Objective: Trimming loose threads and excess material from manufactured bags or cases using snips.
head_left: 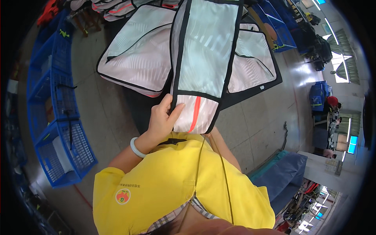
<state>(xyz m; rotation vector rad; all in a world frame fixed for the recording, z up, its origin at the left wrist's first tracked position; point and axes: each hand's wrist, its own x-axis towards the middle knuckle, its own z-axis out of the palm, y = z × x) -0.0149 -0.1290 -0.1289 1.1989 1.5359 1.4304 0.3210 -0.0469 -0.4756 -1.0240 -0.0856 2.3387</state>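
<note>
A long pale fabric bag piece point(207, 51) with black bound edges stretches away from me, a bright red-orange strip crossing its near end. At that end's left edge, my left hand point(161, 117) is closed on the fabric, its thumb lying on top. My right hand point(212, 135) is at the near right corner, mostly hidden by the fabric; the little that shows appears to pinch the edge. Beneath, to either side, spread a left bag panel point(141, 58) and a right bag panel point(252, 60), both pale with black edging and a dark zipper line.
A black work surface point(235, 100) lies under the pieces. Blue plastic crates point(74, 152) stand on the floor at the left, and a blue crate point(284, 37) sits at the far right. More sewn pieces point(117, 9) are heaped at the far left. A blue-covered bundle point(284, 176) is close by at right.
</note>
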